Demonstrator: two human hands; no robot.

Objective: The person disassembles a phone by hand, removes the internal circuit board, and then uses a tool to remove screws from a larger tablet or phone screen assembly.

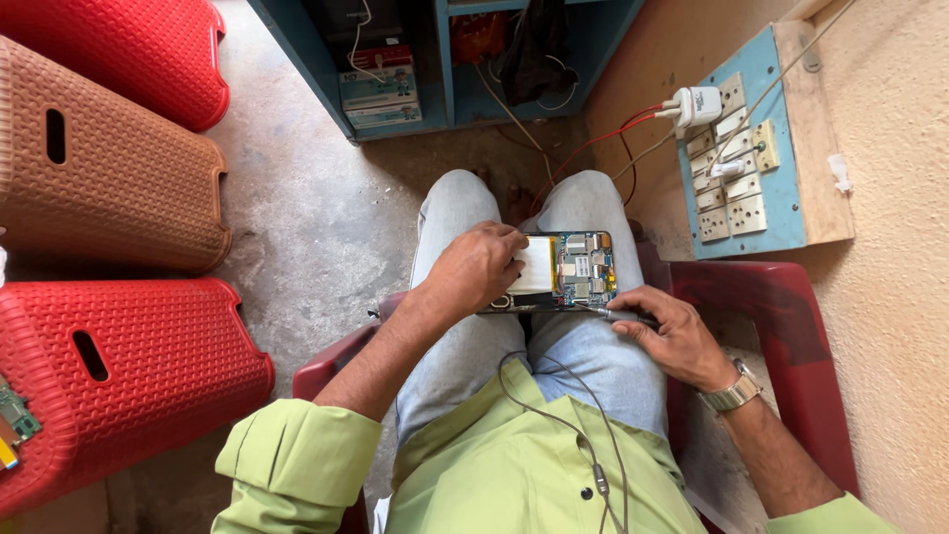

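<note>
Two hands on an opened phone (559, 272) lying across the person's lap, back cover off, circuit board and pale battery showing. Left hand (479, 267) has its grip clamped over the phone's left half. Right hand (667, 331) pinches a thin metal tool (605, 312), tip touching the phone's near right edge. Red plastic stools (119, 376) sit off left.

Taking the opened phone (554, 272) on the lap as the landmark: above it, open concrete floor (316, 218) ran between the knees toward the blue cabinet (435, 59) — crossed only by red and white wires (593, 143). To its right stood the wall (890, 247) with the switchboard (741, 158) and the red chair arm (781, 307), leaving little room. Well to its left, stacked red and brown stools (119, 247) blocked the way. The left hand (479, 267) covered the phone's left half — the right hand (672, 336) lay at its lower right corner.
</note>
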